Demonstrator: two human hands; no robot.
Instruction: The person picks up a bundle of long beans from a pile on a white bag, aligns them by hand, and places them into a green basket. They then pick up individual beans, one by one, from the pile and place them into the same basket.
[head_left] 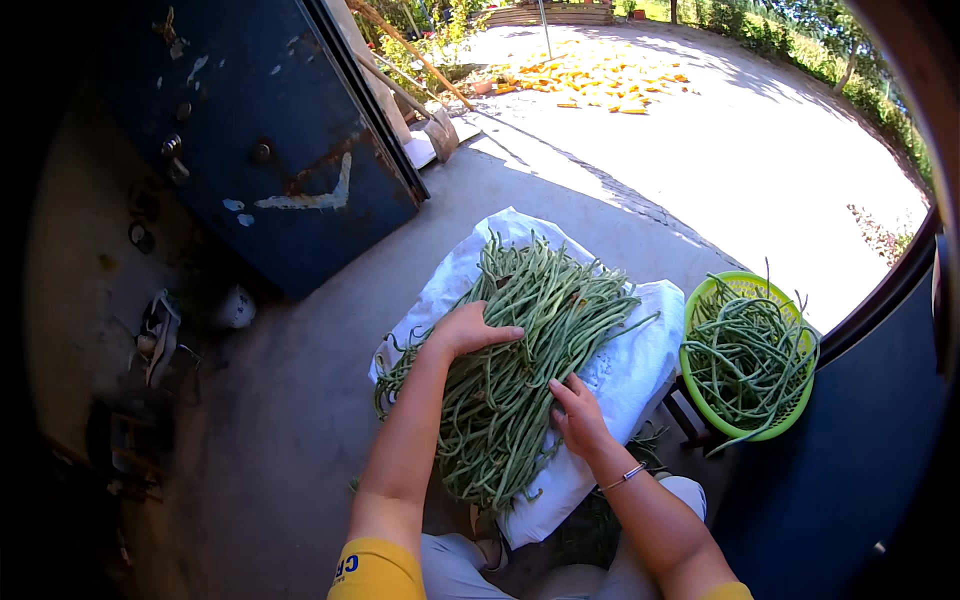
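Observation:
A big heap of long green beans [545,310] lies on a white cloth or sack [630,345] in front of me. My left hand [468,330] rests on the heap's left side, its thumb stretched out to the right and its other fingers partly hidden. At the lower right edge of the heap, my right hand [580,418] touches the beans with its thumb and fingers apart; some fingers are out of sight. Neither hand visibly grips a bundle. A metal bracelet [625,476] circles my right wrist.
To the right stands a lime-green plastic basket [700,395] holding more long beans. A dark blue metal door [270,150] is at the left. Beyond the doorway are a shovel [441,135] and spread corn cobs [600,85] on sunlit ground. Dark clutter fills the left side.

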